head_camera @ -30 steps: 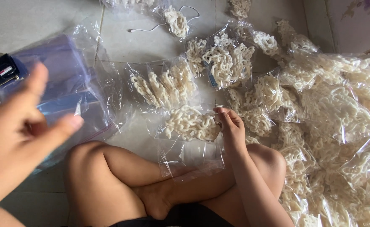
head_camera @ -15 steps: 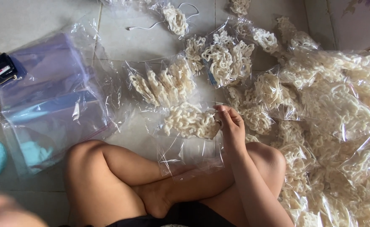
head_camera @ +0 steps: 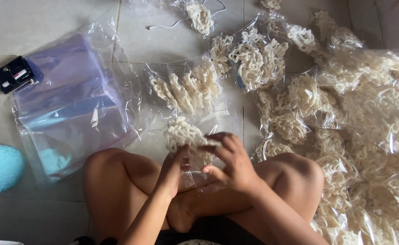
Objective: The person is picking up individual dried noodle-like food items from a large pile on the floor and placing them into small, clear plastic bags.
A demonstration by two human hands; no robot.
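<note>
I sit cross-legged on a tiled floor. Both hands meet just above my knees around a clear plastic bag (head_camera: 198, 178) and a stack of pale curly noodle crackers (head_camera: 181, 134). My left hand (head_camera: 174, 168) grips the crackers and the bag's edge from the left. My right hand (head_camera: 229, 161) curls over the bag's mouth from the right, fingers on the crackers. Beyond them lies a filled bag of crackers (head_camera: 188, 88) on the floor.
A pile of empty clear bags (head_camera: 70, 104) lies at the left, with a small black device (head_camera: 12, 74) at its far corner and a turquoise object (head_camera: 0, 168) near me. Many filled cracker bags (head_camera: 367, 118) heap up on the right. A white cord (head_camera: 165, 25) lies at the top.
My left hand came down from the raised left foreground to the lap. Both hands now hold crackers and a bag together; earlier only the right hand rested on the crackers.
</note>
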